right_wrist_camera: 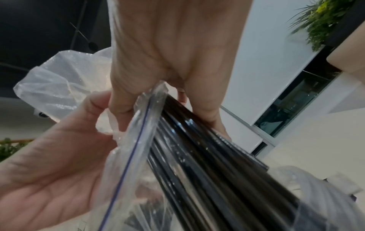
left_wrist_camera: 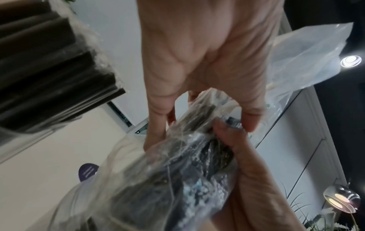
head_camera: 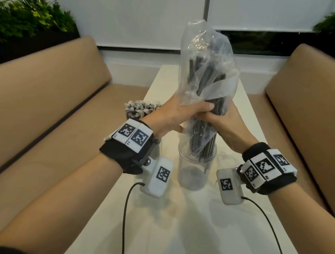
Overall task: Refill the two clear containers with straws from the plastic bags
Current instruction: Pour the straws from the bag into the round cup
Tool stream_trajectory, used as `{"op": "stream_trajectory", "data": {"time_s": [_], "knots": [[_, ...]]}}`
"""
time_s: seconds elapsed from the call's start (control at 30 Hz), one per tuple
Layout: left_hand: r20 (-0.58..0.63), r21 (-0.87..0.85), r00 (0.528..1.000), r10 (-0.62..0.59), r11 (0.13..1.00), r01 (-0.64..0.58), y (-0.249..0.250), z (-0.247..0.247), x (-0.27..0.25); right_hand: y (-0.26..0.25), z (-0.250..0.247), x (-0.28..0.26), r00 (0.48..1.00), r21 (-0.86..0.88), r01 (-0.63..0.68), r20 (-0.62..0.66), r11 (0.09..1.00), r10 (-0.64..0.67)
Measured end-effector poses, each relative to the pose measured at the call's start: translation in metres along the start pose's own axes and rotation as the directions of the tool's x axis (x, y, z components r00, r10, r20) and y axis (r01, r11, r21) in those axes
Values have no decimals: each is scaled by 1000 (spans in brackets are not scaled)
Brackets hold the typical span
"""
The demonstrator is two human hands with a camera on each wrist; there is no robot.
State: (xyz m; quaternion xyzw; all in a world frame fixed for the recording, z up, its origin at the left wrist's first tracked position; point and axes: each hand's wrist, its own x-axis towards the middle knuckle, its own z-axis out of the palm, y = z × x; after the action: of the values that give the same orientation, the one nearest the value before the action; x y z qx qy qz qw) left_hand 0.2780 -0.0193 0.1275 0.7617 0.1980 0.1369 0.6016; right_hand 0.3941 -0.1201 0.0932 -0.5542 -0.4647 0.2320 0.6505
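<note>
White table [head_camera: 174, 219]: both hands (left [head_camera: 169, 116], right [head_camera: 224, 122]) clamped round straw bag [head_camera: 207, 69], mouth-down over clear container [head_camera: 194, 170].

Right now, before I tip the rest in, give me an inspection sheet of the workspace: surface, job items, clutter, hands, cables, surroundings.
Surface: white table, narrow, running away between two seats.
Job's things: plastic bag of black straws held upright, mouth down; the straw ends reach into the clear container, whose bottom is otherwise bare. A second container, behind the left hand, already holds wrapped straws.
Clutter: nothing seen.
Hands: left hand and right hand both grip the bag and straws at mid-height.
Cables: one black cable from the left wrist unit, another from the right, both trailing over the table.
Surroundings: tan bench seats either side, plants behind, white blinds ahead.
</note>
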Motion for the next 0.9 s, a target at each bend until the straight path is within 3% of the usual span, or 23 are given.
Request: {"op": "stream_trajectory", "data": {"time_s": [0.13, 0.3, 0.4, 0.47, 0.63, 0.77, 0.9], "knots": [[-99, -33, 995, -3, 999, -1, 2, -5, 0, -6, -5, 1, 999, 5, -32, -41, 999, 32], [-178, -55, 983, 45, 997, -56, 4, -14, -4, -11, -19, 4, 992, -233, -122, 13, 965, 128], [-181, -98, 982, 59, 992, -78, 4, -11, -9, -10, -10, 0, 992, -110, -103, 64, 989, 110], [-178, -95, 981, 71, 992, -89, 7, -8, -11, -5, 0, -2, 996, -24, -80, 30, 996, 81], [3, 13, 997, 79, 997, -79, 9, -10, -14, 6, 13, -7, 992, 52, -99, -72, 994, 103], [-99, 55, 993, 60, 997, -55, 2, -18, -11, 5, 4, -8, 991, -5, -119, -63, 993, 119], [-200, 112, 970, 138, 987, -117, 2, -24, -8, -4, -11, -7, 985, -53, -169, -36, 984, 167]]}}
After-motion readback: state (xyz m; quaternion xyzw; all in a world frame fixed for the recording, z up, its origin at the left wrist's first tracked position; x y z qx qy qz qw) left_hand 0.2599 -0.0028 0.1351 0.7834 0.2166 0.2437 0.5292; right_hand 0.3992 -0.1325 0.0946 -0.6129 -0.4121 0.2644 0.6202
